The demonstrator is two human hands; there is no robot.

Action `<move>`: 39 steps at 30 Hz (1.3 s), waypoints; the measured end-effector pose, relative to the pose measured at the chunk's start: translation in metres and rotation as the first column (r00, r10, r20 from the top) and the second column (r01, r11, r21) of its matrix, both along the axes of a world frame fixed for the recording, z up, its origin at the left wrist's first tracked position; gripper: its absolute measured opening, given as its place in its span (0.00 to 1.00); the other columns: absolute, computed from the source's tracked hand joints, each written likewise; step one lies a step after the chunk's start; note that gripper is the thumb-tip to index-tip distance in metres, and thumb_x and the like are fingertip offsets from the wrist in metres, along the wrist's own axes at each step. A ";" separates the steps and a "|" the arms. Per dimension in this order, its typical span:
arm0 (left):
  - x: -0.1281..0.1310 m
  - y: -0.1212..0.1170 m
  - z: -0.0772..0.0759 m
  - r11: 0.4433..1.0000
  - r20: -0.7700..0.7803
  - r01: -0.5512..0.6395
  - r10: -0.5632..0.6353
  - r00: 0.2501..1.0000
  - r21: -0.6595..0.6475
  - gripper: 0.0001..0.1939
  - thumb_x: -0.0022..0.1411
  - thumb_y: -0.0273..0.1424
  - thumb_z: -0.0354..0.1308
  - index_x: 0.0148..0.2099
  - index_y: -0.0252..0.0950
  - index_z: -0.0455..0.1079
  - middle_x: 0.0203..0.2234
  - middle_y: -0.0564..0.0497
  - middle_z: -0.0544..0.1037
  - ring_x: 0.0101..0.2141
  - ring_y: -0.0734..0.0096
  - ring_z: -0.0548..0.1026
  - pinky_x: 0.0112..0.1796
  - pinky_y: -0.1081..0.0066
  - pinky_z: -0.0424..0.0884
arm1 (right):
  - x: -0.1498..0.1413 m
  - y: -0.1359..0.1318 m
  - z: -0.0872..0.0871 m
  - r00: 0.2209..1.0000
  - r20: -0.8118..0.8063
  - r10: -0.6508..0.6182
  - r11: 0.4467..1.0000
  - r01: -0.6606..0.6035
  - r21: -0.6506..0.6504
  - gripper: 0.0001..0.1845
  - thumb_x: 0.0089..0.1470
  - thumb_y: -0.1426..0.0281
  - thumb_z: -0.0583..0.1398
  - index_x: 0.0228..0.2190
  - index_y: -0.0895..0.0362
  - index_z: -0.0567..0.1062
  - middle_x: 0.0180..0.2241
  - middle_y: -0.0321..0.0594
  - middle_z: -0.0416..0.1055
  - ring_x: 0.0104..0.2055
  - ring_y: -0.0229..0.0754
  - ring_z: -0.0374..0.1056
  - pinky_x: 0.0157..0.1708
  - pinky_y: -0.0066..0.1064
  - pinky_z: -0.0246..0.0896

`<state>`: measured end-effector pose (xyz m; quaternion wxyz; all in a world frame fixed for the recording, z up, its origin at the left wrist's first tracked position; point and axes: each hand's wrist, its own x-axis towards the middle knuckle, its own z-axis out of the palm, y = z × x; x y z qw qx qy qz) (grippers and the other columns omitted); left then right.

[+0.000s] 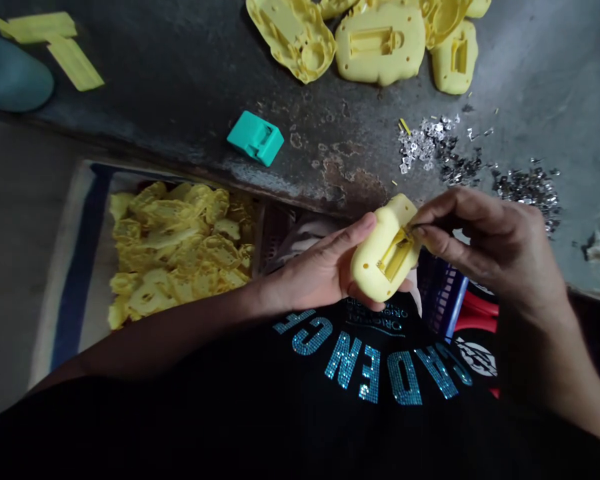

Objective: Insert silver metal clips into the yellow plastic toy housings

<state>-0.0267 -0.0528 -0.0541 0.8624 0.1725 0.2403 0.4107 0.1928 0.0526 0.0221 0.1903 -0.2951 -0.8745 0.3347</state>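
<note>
My left hand [325, 267] is wrapped round a yellow plastic casing [373, 273], its battery slot facing up. At the slot's upper end, my right hand [490, 233] pinches a small piece between thumb and forefinger; the fingertips cover most of it, and it looks like a metal battery contact. On the bench beyond lie a pile of shiny small metal contacts [425, 143] and a darker heap of metal pieces [530, 193]. Several similar yellow casings [380, 47] rest at the top edge.
A teal plastic block [256, 138] sits on the dark worn bench [180, 87]. Below its edge, a bag [93, 267] holds many yellow shells [180, 247]. A blue basket [447, 300] stands under the bench at right. Yellow strips [75, 63] and a grey-blue rounded object [13, 73] are far left.
</note>
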 end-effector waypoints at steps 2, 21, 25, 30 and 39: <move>0.001 0.000 -0.001 1.000 0.016 0.010 -0.011 1.000 0.011 0.36 0.74 0.62 0.65 0.72 0.46 0.74 0.60 0.39 0.87 0.52 0.47 0.90 0.30 0.72 0.82 | -0.001 -0.001 0.000 1.000 0.004 0.003 1.000 -0.003 0.012 0.05 0.73 0.69 0.67 0.44 0.44 0.83 0.42 0.33 0.87 0.39 0.47 0.84 0.43 0.44 0.80; 0.009 -0.006 -0.002 0.997 -0.033 -0.065 0.066 0.997 0.037 0.32 0.73 0.59 0.69 0.69 0.47 0.79 0.57 0.42 0.89 0.49 0.45 0.91 0.32 0.67 0.84 | -0.003 -0.026 -0.007 0.984 0.135 -0.117 0.951 0.071 0.302 0.12 0.79 0.63 0.61 0.44 0.44 0.85 0.37 0.41 0.84 0.38 0.49 0.80 0.42 0.44 0.78; 0.008 -0.004 -0.002 0.998 -0.007 -0.056 0.057 0.998 0.029 0.36 0.71 0.59 0.71 0.71 0.46 0.77 0.57 0.41 0.89 0.48 0.46 0.91 0.30 0.69 0.83 | -0.001 -0.031 -0.005 0.985 0.126 -0.115 0.931 0.062 0.361 0.10 0.78 0.64 0.62 0.49 0.42 0.86 0.39 0.40 0.86 0.38 0.50 0.80 0.43 0.45 0.80; 0.007 0.001 -0.006 1.000 0.055 0.003 -0.004 0.998 0.020 0.46 0.72 0.62 0.67 0.80 0.41 0.68 0.62 0.34 0.86 0.52 0.43 0.90 0.30 0.68 0.84 | 0.010 -0.041 -0.007 0.982 0.026 -0.188 0.904 0.163 0.395 0.17 0.77 0.70 0.64 0.59 0.38 0.85 0.41 0.37 0.87 0.38 0.48 0.82 0.43 0.43 0.79; 0.009 -0.007 0.002 0.985 -0.172 -0.153 0.166 0.971 0.084 0.51 0.64 0.64 0.75 0.79 0.44 0.69 0.52 0.41 0.89 0.40 0.53 0.90 0.25 0.70 0.82 | 0.006 -0.004 -0.010 0.998 -0.039 -0.057 0.998 0.058 0.040 0.23 0.69 0.56 0.72 0.62 0.44 0.82 0.60 0.45 0.85 0.57 0.57 0.82 0.50 0.51 0.82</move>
